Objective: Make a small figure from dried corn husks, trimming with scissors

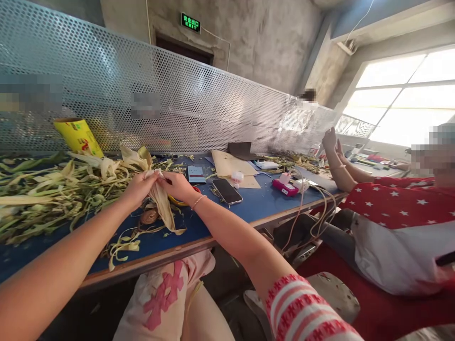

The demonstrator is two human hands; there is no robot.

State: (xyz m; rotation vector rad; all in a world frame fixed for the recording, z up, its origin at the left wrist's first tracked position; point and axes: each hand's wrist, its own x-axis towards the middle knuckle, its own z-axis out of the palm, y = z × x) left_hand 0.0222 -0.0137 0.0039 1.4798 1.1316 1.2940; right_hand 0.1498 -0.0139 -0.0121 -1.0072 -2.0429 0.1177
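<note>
Head view gives me the left hand and, nearer the black phone, the right hand, both pinched closed on the top of a pale husk that hangs left of the phone, long axis slanting downward.

A long workbench and exit sign suggest a workshop.

The hands partly hide the pale leaf.

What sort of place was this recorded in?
Likely a workshop: a long blue workbench heaped with dry-looking leaves, a perforated screen along it, and a green exit sign on the wall.
</note>
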